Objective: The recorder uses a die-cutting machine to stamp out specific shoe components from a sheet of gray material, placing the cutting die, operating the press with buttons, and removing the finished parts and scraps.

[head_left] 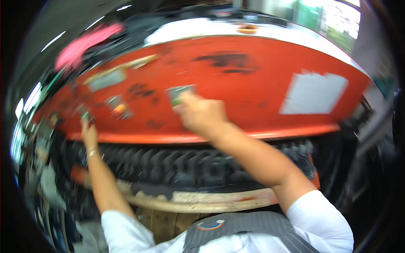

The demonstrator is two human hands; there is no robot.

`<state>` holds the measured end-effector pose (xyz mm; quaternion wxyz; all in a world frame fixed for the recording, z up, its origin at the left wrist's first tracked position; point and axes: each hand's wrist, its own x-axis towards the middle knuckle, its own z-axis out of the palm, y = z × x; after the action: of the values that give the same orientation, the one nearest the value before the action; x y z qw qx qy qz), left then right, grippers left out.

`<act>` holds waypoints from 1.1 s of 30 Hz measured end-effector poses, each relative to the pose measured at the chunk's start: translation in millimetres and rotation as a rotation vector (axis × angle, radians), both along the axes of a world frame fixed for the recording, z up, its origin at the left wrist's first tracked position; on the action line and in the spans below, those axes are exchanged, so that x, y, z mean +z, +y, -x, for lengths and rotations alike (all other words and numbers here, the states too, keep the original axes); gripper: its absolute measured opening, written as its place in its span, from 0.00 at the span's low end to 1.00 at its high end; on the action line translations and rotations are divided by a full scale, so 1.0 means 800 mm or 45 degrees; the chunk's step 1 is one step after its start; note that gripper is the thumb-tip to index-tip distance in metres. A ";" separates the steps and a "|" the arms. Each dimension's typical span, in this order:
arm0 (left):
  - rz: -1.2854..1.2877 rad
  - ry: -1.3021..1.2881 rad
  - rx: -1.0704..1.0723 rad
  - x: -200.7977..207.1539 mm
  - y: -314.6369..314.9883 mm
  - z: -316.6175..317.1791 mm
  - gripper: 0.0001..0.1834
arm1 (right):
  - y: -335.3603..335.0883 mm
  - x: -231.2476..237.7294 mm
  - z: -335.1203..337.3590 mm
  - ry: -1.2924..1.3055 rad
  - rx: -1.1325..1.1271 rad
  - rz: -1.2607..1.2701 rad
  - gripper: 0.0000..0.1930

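My right hand (204,111), slightly blurred, reaches over the middle of a worn orange-red tabletop (253,97). Its fingers are closed on a small clear packet (174,92) with something green inside. Farther left, my left hand (89,134) extends over the table's left front part. Its fingertips are pinched at another small clear packet (85,114) that has a bit of green in it; blur hides the exact grip. Between the hands lies a third clear packet (119,108) holding a round orange and yellow thing.
A white sheet with one ragged edge (314,93) lies on the right. White material (185,30) runs along the far edge, with a small orange-brown item (247,28) on it. Something pink (86,44) lies at the far left. Below the front edge is a row of black ridged parts (185,162).
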<state>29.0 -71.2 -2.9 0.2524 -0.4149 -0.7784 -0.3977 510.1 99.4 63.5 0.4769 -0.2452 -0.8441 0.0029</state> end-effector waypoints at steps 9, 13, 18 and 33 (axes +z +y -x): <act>-1.854 -1.516 0.134 0.018 -0.041 -0.103 0.09 | -0.147 -0.045 -0.013 -0.204 0.903 0.377 0.09; -1.650 -1.498 0.354 0.009 -0.019 -0.164 0.15 | -0.235 -0.015 -0.004 -0.255 1.344 0.967 0.10; -1.077 -0.829 0.457 -0.031 0.001 -0.223 0.14 | -0.303 0.008 -0.008 -0.507 1.435 1.064 0.11; -0.253 0.048 -0.894 -0.098 0.032 -0.646 0.11 | -0.351 0.021 -0.324 -0.649 1.586 0.643 0.07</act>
<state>545.7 -45.5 -81.3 0.1540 -0.6375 -0.5413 -0.5262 769.3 -181.1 80.1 0.1034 0.1861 -0.8859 0.4122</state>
